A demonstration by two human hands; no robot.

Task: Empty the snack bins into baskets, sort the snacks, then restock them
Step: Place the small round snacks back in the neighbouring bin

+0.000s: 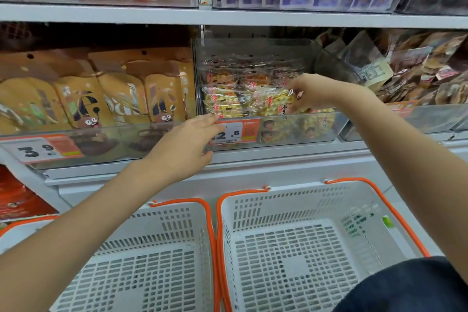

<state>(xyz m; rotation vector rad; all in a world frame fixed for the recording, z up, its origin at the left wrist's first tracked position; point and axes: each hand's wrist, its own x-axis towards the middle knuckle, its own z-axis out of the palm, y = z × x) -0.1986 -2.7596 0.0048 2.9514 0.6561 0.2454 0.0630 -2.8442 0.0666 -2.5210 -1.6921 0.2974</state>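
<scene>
While the left hand [187, 144] rests with straight fingers on the front of the clear bin [326, 132] at mid-frame, the right hand [311, 94] pinches a snack packet [276, 102] inside it. Two white baskets [222, 210] sit below, along the bottom.

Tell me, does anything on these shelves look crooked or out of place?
Yes: the clear plastic bin of yellow snack packets sits skewed on the shelf, its front swung left. The left hand touches its front; the right hand grips packets inside.
</scene>
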